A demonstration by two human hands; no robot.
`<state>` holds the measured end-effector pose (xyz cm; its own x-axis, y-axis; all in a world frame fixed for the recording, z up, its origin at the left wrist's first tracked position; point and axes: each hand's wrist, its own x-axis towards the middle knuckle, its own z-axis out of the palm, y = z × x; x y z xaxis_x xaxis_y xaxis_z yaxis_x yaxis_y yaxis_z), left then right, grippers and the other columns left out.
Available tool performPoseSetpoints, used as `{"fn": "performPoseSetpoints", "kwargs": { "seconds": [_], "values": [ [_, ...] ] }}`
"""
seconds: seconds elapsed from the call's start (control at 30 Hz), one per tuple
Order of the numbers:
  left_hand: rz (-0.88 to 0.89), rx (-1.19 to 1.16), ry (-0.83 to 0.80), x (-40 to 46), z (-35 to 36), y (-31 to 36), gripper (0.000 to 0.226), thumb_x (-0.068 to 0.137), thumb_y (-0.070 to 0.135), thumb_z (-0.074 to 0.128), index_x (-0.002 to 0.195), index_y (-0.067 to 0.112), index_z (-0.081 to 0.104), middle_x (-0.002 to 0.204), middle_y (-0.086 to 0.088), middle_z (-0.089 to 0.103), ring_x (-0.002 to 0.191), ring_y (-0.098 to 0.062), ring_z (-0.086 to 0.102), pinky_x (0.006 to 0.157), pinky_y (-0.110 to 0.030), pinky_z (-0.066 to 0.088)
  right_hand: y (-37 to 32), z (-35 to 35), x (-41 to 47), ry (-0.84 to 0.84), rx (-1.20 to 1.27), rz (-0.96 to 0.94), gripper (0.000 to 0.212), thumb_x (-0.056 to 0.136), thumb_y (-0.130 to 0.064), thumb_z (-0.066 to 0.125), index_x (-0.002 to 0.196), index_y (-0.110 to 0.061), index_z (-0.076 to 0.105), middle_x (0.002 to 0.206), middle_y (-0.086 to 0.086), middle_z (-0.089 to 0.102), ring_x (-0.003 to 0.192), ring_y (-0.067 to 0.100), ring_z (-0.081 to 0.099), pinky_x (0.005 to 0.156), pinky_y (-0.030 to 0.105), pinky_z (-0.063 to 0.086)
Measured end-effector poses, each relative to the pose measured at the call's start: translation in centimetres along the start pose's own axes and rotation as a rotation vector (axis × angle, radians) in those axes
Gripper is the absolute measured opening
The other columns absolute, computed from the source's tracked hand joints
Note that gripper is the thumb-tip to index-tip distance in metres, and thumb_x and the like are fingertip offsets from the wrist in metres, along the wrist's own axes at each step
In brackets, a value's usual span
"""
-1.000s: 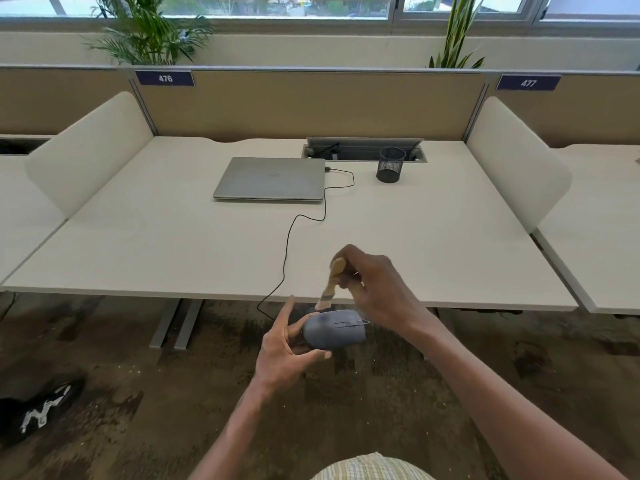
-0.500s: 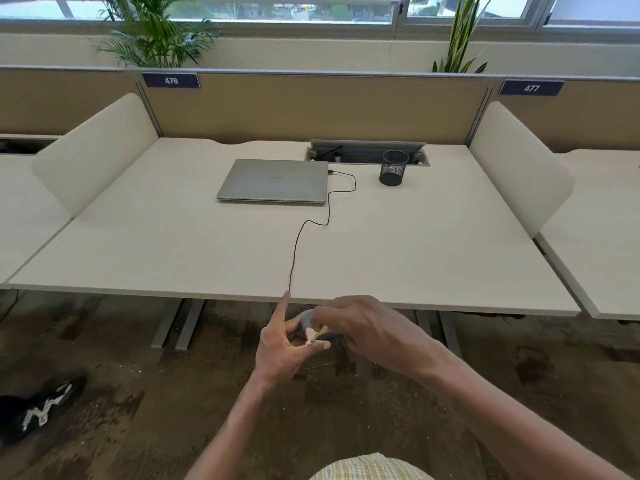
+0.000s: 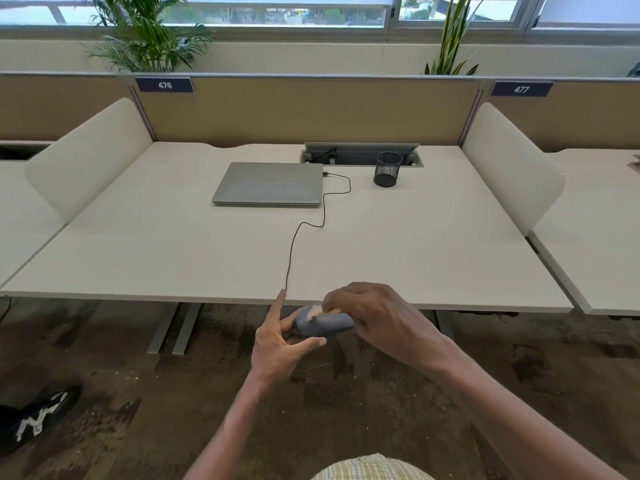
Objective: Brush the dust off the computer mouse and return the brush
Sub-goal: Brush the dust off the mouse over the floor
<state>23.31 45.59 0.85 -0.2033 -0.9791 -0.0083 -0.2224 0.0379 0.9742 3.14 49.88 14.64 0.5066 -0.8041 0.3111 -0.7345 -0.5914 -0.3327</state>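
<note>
Brush (image 3: 320, 311) dropped from upright to flat across mouse (image 3: 323, 323), which left hand (image 3: 282, 344) grips below desk (image 3: 415, 258) edge. Right hand (image 3: 377, 317) pinches handle. Keep strokes light, outward.

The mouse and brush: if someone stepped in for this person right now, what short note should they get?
Left hand: holds the grey mouse in the air, in front of the desk's near edge.
Right hand: grips the small brush, bristles on the mouse's top.
The mouse's cable runs to the closed laptop; a black mesh cup stands at the back, maybe the brush's home.
Done: brush picked up, brushing under way.
Left: finish brushing, set the mouse down, return the brush.
</note>
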Motion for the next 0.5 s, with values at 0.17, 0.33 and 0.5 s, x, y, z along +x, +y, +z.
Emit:
{"fn": "performPoseSetpoints", "kwargs": {
  "seconds": [0.17,0.33,0.5],
  "values": [
    [-0.001,0.009,0.047,-0.2,-0.2,-0.1,0.125,0.055,0.043,0.094,0.155,0.031,0.021,0.125,-0.009,0.069,0.109,-0.008,0.069,0.093,-0.028,0.057,0.7,0.3,-1.7,-0.046,-0.054,0.009,0.039,0.08,0.017,0.059,0.102,-0.014,0.067,0.093,0.001,0.073,0.083,0.016,0.066,0.066,0.018,0.049],
    [0.01,0.022,0.082,-0.1,-0.4,-0.2,0.127,0.054,0.047,0.093,0.157,0.027,0.021,0.128,-0.008,0.068,0.112,-0.007,0.067,0.093,-0.024,0.055,0.2,0.6,-2.1,0.181,0.19,0.204,0.021,0.089,0.004,0.064,0.102,-0.012,0.069,0.074,-0.019,0.053,0.06,-0.007,0.051,0.053,0.007,0.033],
    [0.005,-0.016,0.093,-0.1,-0.3,0.4,0.13,0.054,0.055,0.091,0.157,0.02,0.02,0.125,-0.009,0.069,0.105,-0.001,0.069,0.091,-0.021,0.055,-0.1,3.3,-2.6,0.371,0.439,0.39,0.008,0.093,-0.015,0.068,0.098,-0.021,0.07,0.072,-0.006,0.069,0.052,0.018,0.06,0.045,0.038,0.05]
  ]
}}
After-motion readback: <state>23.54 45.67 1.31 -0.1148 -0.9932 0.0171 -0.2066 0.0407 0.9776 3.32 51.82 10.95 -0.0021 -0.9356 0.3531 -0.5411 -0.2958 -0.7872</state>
